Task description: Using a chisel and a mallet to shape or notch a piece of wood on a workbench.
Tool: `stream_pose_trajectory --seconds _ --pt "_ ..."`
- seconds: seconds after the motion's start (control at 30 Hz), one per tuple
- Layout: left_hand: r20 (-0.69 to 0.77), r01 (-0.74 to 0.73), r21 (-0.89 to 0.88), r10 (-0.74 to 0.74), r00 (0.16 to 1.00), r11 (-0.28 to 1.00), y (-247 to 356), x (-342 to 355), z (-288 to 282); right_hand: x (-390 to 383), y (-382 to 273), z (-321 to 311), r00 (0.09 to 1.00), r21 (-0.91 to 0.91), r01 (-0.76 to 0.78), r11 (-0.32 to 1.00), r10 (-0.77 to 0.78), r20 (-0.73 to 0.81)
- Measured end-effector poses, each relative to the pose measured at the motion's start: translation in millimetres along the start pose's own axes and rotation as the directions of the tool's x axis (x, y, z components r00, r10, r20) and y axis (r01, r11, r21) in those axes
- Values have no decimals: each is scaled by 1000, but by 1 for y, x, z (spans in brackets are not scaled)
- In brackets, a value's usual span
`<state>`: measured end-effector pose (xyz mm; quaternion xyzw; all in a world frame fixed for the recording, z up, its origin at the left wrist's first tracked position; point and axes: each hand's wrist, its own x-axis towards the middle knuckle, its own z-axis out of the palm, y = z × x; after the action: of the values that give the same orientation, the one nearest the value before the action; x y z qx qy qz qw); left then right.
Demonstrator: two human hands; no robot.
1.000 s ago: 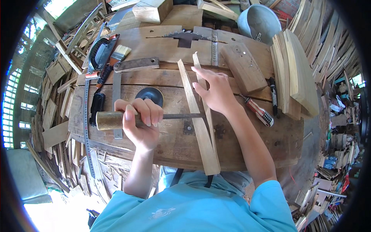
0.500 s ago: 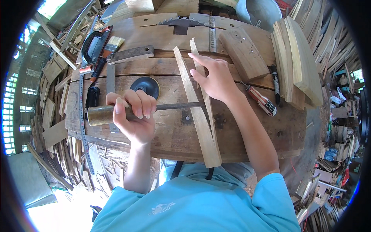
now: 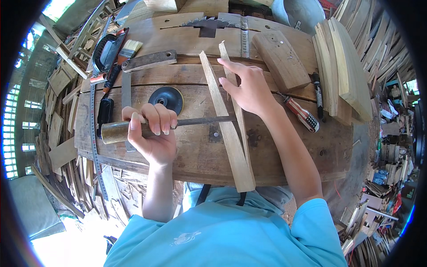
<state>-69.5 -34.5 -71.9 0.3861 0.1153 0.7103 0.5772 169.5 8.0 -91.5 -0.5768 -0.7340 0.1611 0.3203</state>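
Note:
My left hand is closed round the thick wooden handle of a chisel. Its long, narrow dark blade points right and crosses a pale wooden strip, the tip reaching the gap by a second strip. The two strips spread apart at their far ends and meet at the near end, over the bench's front edge. On the second strip's upper part rests my right hand, with thumb and index finger stretched across it and the other fingers bent, partly hidden.
The wooden bench also bears a black disc, a flat bar, a brush, a tape measure, a wood block, a patterned-handle knife and a marker. A saw blade juts from it; curved boards stand right.
Both hands keep their places, the left shifting very slightly left with the chisel. The two strips lie almost as before.

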Motion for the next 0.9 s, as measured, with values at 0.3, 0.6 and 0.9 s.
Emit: stream_pose_trajectory --seconds 0.3,0.6,0.9 --pt "15 -8 12 8 1000 1000 -2 -2 -1 0 1 -2 998 -33 48 998 -50 -46" --pt "16 -4 -30 4 1000 1000 -4 -4 -7 0 5 0 993 -10 89 996 -90 -72" --pt "-19 50 -69 -51 999 996 -1 -11 -18 0 2 -2 1000 27 -5 1000 5 19"
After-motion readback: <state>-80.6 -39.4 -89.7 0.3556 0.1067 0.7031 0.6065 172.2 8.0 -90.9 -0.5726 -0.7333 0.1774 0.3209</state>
